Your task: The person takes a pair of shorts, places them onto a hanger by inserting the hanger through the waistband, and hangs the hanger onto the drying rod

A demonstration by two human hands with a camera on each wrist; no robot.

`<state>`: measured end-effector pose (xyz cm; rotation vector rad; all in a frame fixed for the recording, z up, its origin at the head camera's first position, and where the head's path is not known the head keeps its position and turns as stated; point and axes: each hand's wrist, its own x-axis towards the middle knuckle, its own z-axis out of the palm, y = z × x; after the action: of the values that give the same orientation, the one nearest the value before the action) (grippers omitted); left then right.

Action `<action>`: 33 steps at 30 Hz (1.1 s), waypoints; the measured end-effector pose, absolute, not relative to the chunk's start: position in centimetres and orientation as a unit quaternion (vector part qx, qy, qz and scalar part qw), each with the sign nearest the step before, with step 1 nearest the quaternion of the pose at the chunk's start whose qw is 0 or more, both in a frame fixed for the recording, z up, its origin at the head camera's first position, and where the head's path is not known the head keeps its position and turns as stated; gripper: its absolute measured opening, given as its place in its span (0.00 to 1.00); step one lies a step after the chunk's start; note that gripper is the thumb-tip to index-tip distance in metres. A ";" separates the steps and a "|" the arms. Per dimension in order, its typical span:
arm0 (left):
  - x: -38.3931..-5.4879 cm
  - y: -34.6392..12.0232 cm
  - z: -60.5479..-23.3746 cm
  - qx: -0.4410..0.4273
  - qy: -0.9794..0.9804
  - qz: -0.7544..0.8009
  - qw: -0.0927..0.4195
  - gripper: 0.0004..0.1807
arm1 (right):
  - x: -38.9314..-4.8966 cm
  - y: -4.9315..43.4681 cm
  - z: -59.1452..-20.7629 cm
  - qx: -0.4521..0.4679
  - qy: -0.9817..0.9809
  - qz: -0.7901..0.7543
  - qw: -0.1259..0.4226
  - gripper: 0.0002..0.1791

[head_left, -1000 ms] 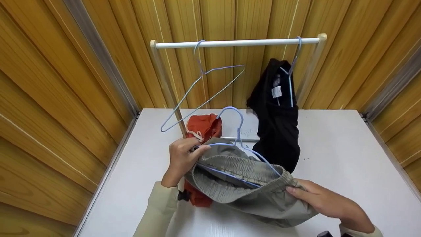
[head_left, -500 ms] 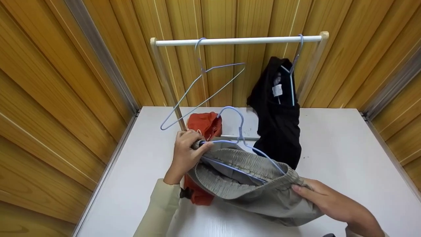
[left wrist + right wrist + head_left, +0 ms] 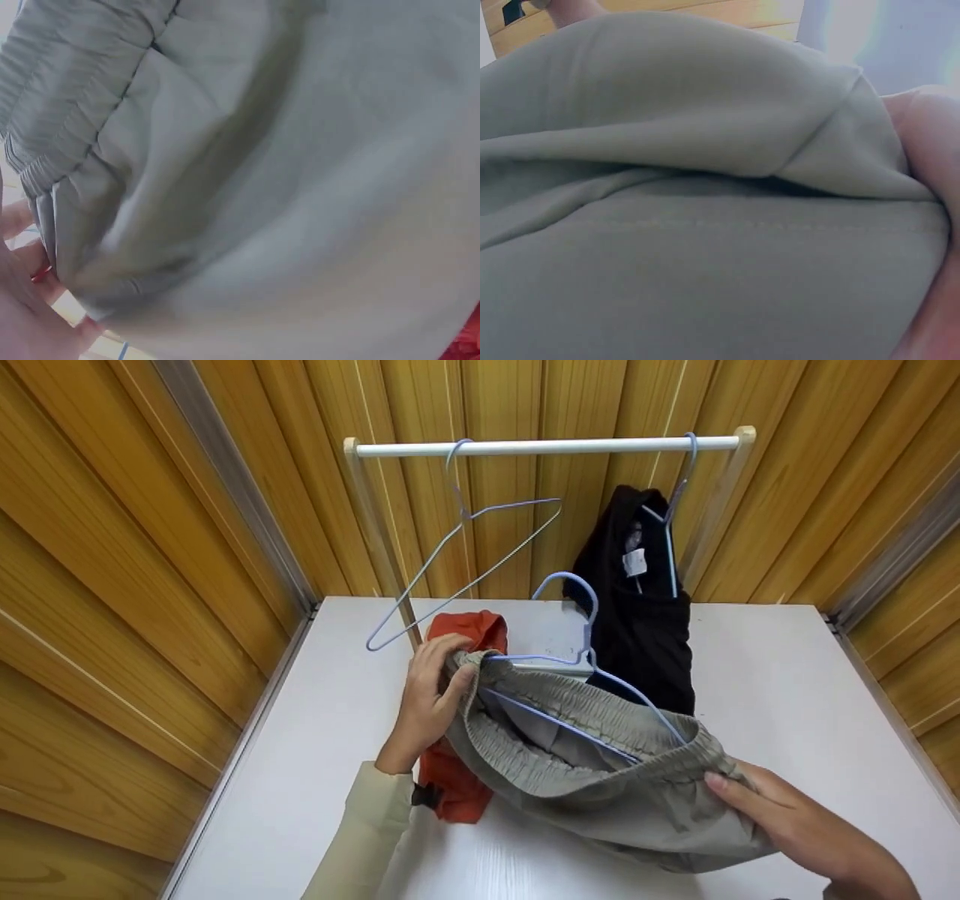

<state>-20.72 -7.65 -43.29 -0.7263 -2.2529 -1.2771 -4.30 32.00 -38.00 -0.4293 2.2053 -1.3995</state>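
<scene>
Grey-green elastic-waist pants (image 3: 600, 810) are held up over the table, their waistband stretched wide. Inside the waistband sits a lavender-blue hanger (image 3: 540, 711), its hook standing above the opening and its right shoulder reaching the right side. My left hand (image 3: 429, 701) pinches the waistband's left end, thumb on the near side, close to the hanger's left shoulder. At the right side my right hand (image 3: 795, 814) grips the pants below the waistband, thumb in front and the other fingers hidden behind the cloth. Grey fabric (image 3: 300, 187) fills most of the left wrist view, and fabric (image 3: 705, 277) likewise covers the right wrist view.
Behind the pants stands a small rack with a white rail (image 3: 547, 447). An uncovered hanger (image 3: 469, 577) hangs at its left, a black garment (image 3: 645, 630) on a hanger at its right. A red-orange garment (image 3: 457, 791) lies on the white table (image 3: 300, 750), partly under my left arm.
The pants and the hanger in them have moved right and a little up. My right hand has shifted right, stretching the waistband, and my left hand has turned slightly upward at its edge.
</scene>
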 end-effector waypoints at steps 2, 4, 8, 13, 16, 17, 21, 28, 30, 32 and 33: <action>-20.8 -7.6 -43.3 -0.255 -0.818 -0.470 0.211 0.23 | -4.2 32.4 -38.0 -0.146 0.800 -0.521 0.259 0.27; -20.8 -7.5 -43.4 -0.246 -0.820 -0.477 0.199 0.26 | -4.1 32.7 -37.9 -0.133 0.792 -0.533 0.266 0.28; -20.8 -7.4 -43.7 -0.223 -0.832 -0.477 0.175 0.31 | -3.9 33.4 -37.9 -0.136 0.773 -0.559 0.267 0.29; -20.8 -7.2 -44.2 -0.204 -0.850 -0.463 0.149 0.33 | -3.8 33.8 -37.5 -0.138 0.756 -0.587 0.253 0.29; -20.6 -7.1 -44.5 -0.207 -0.847 -0.469 0.138 0.33 | -3.5 33.6 -37.2 -0.120 0.788 -0.568 0.204 0.27; -20.6 -7.1 -44.5 -0.211 -0.844 -0.474 0.137 0.32 | -3.4 33.5 -37.1 -0.111 0.802 -0.557 0.186 0.26; -20.4 -7.1 -44.6 -0.221 -0.830 -0.487 0.159 0.30 | -3.2 32.9 -36.7 -0.066 0.850 -0.509 0.119 0.21; -20.2 -7.1 -44.7 -0.226 -0.811 -0.504 0.191 0.27 | -3.6 31.9 -36.3 -0.076 0.843 -0.531 0.045 0.17; -20.1 -7.1 -44.8 -0.226 -0.811 -0.504 0.195 0.26 | -3.8 31.7 -36.3 -0.070 0.840 -0.537 0.028 0.17; -20.0 -7.2 -44.9 -0.225 -0.810 -0.504 0.199 0.26 | -4.0 31.5 -36.3 -0.063 0.836 -0.545 0.018 0.17; -19.9 -7.2 -45.0 -0.226 -0.809 -0.504 0.201 0.26 | -4.1 31.4 -36.3 -0.059 0.835 -0.548 0.012 0.18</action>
<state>-19.95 -7.17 -44.96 -0.6299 -2.2592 -1.4092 -4.14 31.41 -36.35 -0.1837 2.6011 -1.7071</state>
